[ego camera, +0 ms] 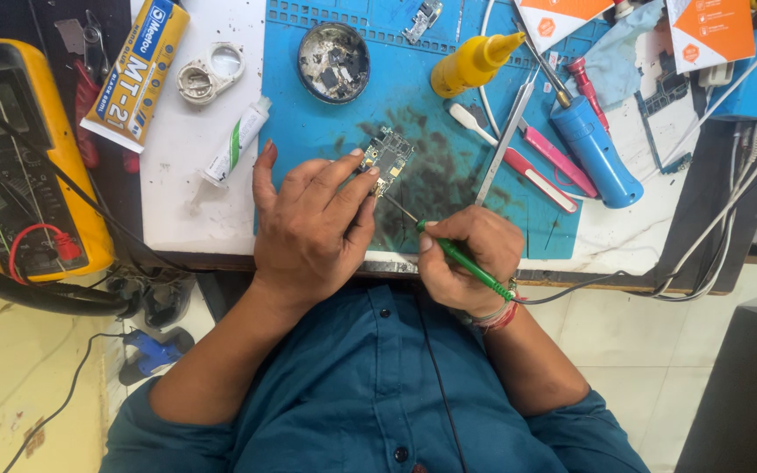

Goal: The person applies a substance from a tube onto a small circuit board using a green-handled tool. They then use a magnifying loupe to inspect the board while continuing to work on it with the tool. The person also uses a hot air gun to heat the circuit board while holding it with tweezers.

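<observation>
A small green circuit board (389,158) lies on the blue work mat (449,114). My left hand (308,223) rests on the mat and pins the board's near edge with its fingertips. In my right hand (470,258) I grip a green-handled soldering iron (466,261) like a pen. Its thin metal tip (396,208) reaches up-left to the board's lower edge. A cable runs from the iron's rear off to the right.
A yellow multimeter (19,166) sits far left. A glue tube box (137,74), a white tube (237,140), a round metal dish of parts (334,61), a yellow bottle (473,63), tweezers (505,140), a blue tool (596,149) and a toothbrush (510,162) surround the mat.
</observation>
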